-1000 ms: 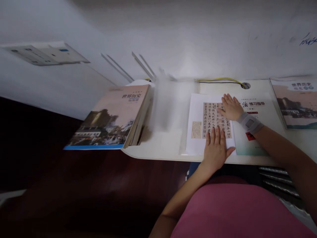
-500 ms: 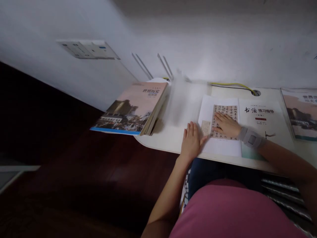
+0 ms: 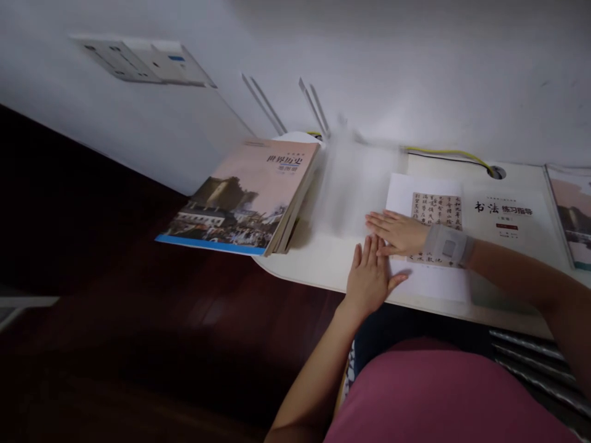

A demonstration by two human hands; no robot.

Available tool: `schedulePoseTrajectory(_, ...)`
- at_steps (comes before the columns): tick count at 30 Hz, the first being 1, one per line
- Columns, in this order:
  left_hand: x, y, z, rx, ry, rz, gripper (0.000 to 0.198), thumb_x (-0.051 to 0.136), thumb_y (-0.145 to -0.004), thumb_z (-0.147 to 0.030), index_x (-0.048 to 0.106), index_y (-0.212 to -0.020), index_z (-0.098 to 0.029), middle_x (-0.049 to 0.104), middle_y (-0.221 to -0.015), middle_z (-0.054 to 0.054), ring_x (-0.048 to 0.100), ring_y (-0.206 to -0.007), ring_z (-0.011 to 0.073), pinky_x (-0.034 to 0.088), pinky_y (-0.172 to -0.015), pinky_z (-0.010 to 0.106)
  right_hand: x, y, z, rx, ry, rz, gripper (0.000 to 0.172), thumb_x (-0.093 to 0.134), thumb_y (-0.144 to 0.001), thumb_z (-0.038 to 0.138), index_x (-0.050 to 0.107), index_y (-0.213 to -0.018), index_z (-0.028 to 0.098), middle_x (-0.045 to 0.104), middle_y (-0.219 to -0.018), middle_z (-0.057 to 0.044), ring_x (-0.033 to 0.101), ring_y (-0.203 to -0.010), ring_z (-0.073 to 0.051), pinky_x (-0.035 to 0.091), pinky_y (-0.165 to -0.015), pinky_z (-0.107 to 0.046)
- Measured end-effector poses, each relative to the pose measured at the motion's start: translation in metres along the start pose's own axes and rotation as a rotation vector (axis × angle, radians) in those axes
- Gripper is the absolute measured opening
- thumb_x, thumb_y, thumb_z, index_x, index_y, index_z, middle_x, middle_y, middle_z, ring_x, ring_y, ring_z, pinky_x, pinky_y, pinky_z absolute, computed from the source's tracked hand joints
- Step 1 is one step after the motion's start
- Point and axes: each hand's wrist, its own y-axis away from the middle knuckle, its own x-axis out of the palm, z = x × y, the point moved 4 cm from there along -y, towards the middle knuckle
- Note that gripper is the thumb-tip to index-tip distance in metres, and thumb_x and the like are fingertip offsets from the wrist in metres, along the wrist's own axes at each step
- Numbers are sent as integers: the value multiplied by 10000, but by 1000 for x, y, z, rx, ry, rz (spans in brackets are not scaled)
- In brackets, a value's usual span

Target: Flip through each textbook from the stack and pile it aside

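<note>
A white sheet printed with a block of calligraphy [image 3: 436, 203] lies on the white desk [image 3: 323, 264]. My right hand [image 3: 397, 232], with a grey wristband, lies flat with fingers stretched across the sheet's left edge. My left hand [image 3: 372, 277] rests flat and open just below it, at the sheet's lower left corner near the desk's front edge. A calligraphy workbook [image 3: 505, 215] lies partly under the sheet on the right.
A stack of history textbooks [image 3: 244, 200] overhangs the desk's left end. Another textbook [image 3: 572, 221] lies at the far right. A yellow cable [image 3: 447, 154] runs along the wall to a desk hole. A blurred translucent thing [image 3: 353, 184] stands between stack and sheet.
Both hands have slid left across the sheet, from its middle to its left edge. The view has shifted right and down a little.
</note>
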Motion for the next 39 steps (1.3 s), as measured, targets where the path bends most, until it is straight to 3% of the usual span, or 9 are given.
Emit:
schedulePoseTrajectory(5,-3,2,-2,2,11,-5,993,140,-854,-734,282,-1425,66,267,-1487,295,196,-1421,355,191,-1143,529,3,-26,-55,126,-70,53,806,198,-931,610,175,-1488,28,99,-1572,-164,103,-1450,-273,142,-1178,-461)
schedulePoseTrajectory(10,-2,5,-2,-1,41,-18,993,135,-850,-737,269,-1435,54,243,-1500,281,176,-1427,354,195,-1145,527,5,-61,-117,274,-84,13,753,192,-940,557,180,-1487,39,115,-1581,-146,101,-1450,-292,122,-1174,-484)
schedulePoseTrajectory(15,-13,7,3,44,31,10,961,138,-862,-725,338,-1412,37,316,-1479,268,250,-1408,349,231,-1135,514,7,-76,-147,303,-104,-42,730,184,-934,543,192,-1490,70,147,-1581,-131,115,-1447,-306,114,-1172,-502)
schedulePoseTrajectory(19,-34,-30,13,64,24,31,861,103,-914,-647,387,-1400,4,401,-1451,224,346,-1377,292,237,-1147,435,8,-75,-149,310,-118,-89,745,204,-920,554,218,-1481,64,174,-1571,-156,134,-1444,-314,120,-1173,-506)
schedulePoseTrajectory(21,-40,-60,19,-1,0,-8,896,146,-906,-663,336,-1411,52,323,-1481,259,262,-1410,320,196,-1159,446,9,-75,-149,312,-117,-102,738,209,-920,542,223,-1477,59,179,-1568,-166,134,-1444,-313,124,-1170,-516)
schedulePoseTrajectory(25,-27,-93,20,-22,3,26,887,217,-909,-654,270,-1435,58,238,-1513,262,168,-1429,351,177,-1156,479,10,-76,-152,303,-113,-130,715,219,-922,525,237,-1473,70,196,-1564,-163,140,-1445,-300,127,-1169,-519)
schedulePoseTrajectory(28,-14,-72,14,15,-9,-11,843,219,-921,-631,264,-1445,28,228,-1524,238,154,-1432,346,153,-1159,493,11,-77,-154,315,-106,-134,720,221,-922,524,245,-1469,57,195,-1561,-176,145,-1444,-304,136,-1165,-522)
schedulePoseTrajectory(35,1,30,1,-26,-2,-64,800,248,-918,-629,344,-1420,-13,318,-1494,231,232,-1412,347,245,-1136,494,3,-69,-142,299,-20,-219,627,247,-947,436,339,-1424,40,296,-1525,-188,216,-1424,-309,180,-1150,-508)
schedulePoseTrajectory(39,2,50,2,-186,34,-166,543,357,-956,-473,473,-1361,-130,390,-1467,206,318,-1387,330,312,-1097,510,-14,-58,-115,222,132,-341,492,282,-958,308,445,-1347,55,411,-1452,-199,315,-1375,-309,227,-1112,-510)
